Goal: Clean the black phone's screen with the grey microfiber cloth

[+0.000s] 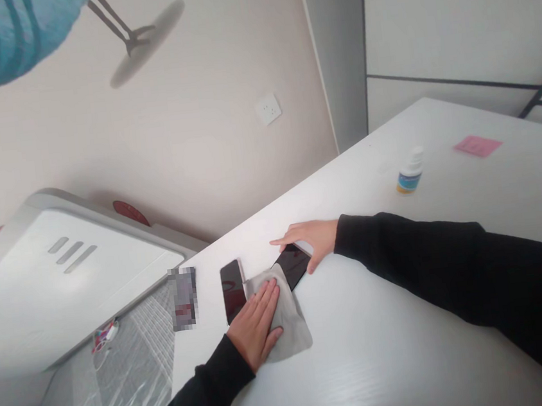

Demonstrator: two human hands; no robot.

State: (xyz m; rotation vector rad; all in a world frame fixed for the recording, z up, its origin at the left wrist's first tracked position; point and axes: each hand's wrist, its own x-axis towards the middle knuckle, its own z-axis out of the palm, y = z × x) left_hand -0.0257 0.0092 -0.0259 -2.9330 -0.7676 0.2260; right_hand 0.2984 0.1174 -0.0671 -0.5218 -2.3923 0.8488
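Note:
A grey cloth (291, 330) lies on the white table, partly over a dark-screened phone (295, 264). My left hand (258, 324) rests flat on the cloth, its fingers stretched out toward the phone. At the phone's far right end, my right hand (311, 237) grips the edges between thumb and fingers. The phone's lower left part is hidden under the cloth. Just left of the cloth lies a second phone (233, 291), its dark screen facing up.
On the white table (364, 348) stand a small white bottle (409, 174) with a blue and yellow label and, farther right, a pink note (478, 145). A blurred-out item (183, 299) lies at the left edge. Plastic-wrapped bedding (132, 359) and a headboard (84, 268) are beyond.

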